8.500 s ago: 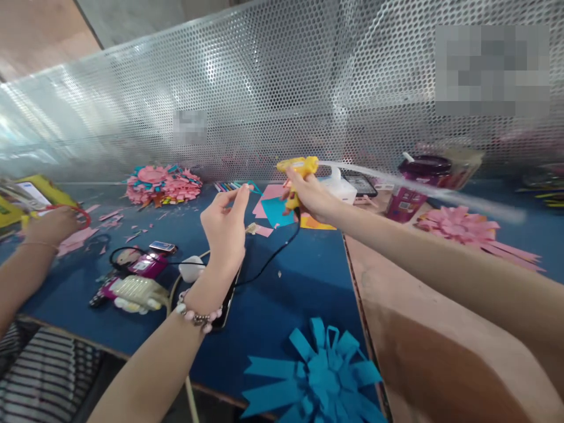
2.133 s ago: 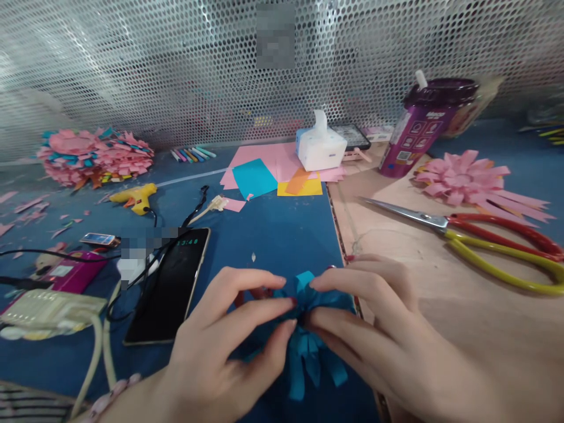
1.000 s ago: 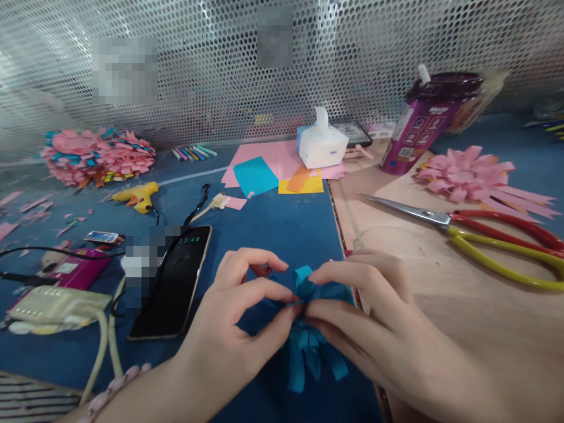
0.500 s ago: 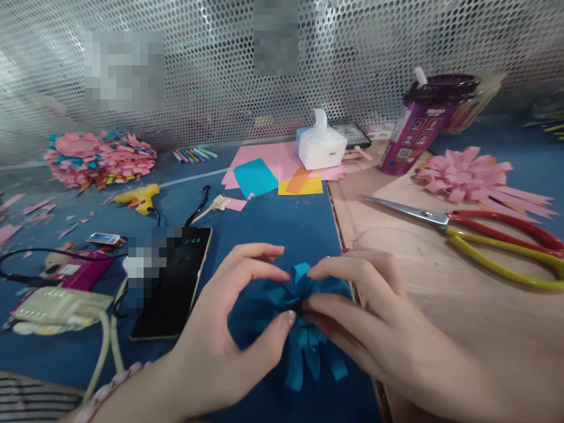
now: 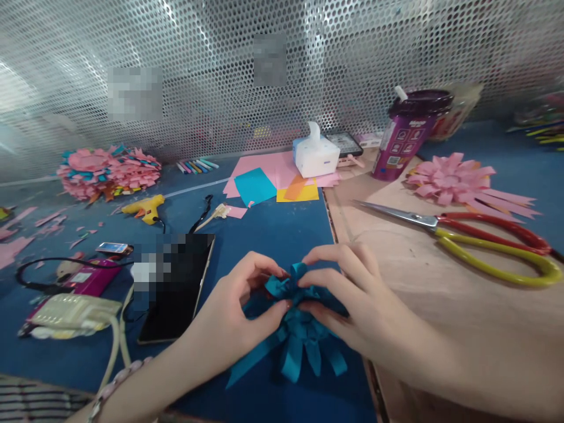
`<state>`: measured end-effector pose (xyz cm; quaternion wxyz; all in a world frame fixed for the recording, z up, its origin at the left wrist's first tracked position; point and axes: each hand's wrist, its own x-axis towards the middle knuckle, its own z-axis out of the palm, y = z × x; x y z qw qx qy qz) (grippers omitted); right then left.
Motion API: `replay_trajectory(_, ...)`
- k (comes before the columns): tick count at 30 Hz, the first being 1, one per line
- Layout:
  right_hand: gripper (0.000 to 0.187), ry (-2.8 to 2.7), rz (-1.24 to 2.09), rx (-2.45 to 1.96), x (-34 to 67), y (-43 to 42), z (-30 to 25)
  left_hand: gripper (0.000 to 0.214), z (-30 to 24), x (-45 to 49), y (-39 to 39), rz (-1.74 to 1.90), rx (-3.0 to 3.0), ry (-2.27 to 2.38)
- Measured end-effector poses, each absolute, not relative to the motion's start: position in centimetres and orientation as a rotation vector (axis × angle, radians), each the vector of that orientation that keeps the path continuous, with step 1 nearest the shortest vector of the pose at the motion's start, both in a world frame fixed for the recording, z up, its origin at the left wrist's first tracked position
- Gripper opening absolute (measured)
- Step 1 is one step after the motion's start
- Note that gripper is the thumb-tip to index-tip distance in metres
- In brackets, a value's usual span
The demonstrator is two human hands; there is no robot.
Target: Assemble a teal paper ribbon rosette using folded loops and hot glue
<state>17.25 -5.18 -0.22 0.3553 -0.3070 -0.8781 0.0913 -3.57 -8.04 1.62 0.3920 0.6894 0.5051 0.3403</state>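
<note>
A blue paper flower [image 5: 304, 338] with curled petals and trailing strips lies on the blue table surface in front of me. From its left side, my left hand [image 5: 251, 299] pinches the petals between thumb and fingers; some of its fingertips are hidden behind the paper. My right hand [image 5: 352, 288] grips the flower's middle from the right, thumb below and fingers above. The two hands almost meet at the flower's centre.
Large scissors [image 5: 440, 222] with red and yellow handles lie right, near a pink paper flower [image 5: 453, 179] and a purple cup [image 5: 403, 138]. A tissue pack [image 5: 315, 157] and coloured paper [image 5: 254, 185] sit behind. Left are a phone [image 5: 180, 294], a glue gun [image 5: 145, 207] and a power strip [image 5: 74, 314].
My left fingers have closed from a wide curve onto the flower's petals. My right fingers stay at its middle. A blue strip at lower left now shows, and the whole view has shifted slightly.
</note>
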Motion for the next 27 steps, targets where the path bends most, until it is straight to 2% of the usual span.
replay_trajectory(2,0.025,-2.220,0.341,-0.850,17.1,-5.0,-0.5,0.026,1.5,-3.6,-7.9,0.888,1.736,1.269)
replay_trajectory(6,0.059,-2.108,0.725,-1.055,16.9,-4.3,-0.5,0.032,1.3,-3.6,-7.7,0.932,1.687,1.251)
replay_trajectory(8,0.066,-2.067,0.979,-1.144,16.8,-3.8,-0.2,0.034,1.2,-3.6,-7.7,0.946,1.648,1.233)
replay_trajectory(12,0.061,-1.957,1.390,-1.119,16.9,-2.8,0.5,0.033,1.2,-3.5,-7.8,0.990,1.600,1.192)
replay_trajectory(15,0.060,-1.879,1.497,-1.070,16.8,-2.5,1.0,0.034,1.2,-3.2,-7.9,1.043,1.579,1.164)
replay_trajectory(20,0.075,-1.618,1.609,-1.012,16.8,-2.2,1.8,0.042,1.3,-3.2,-7.4,1.124,1.442,1.214)
replay_trajectory(24,0.058,-1.282,1.725,-0.912,17.4,-1.3,1.9,0.050,1.4,-3.4,-6.4,1.268,1.294,1.336)
replay_trajectory(27,0.054,-1.163,1.829,-0.861,17.6,-0.9,1.6,0.053,1.5,-3.1,-5.9,1.314,1.188,1.425)
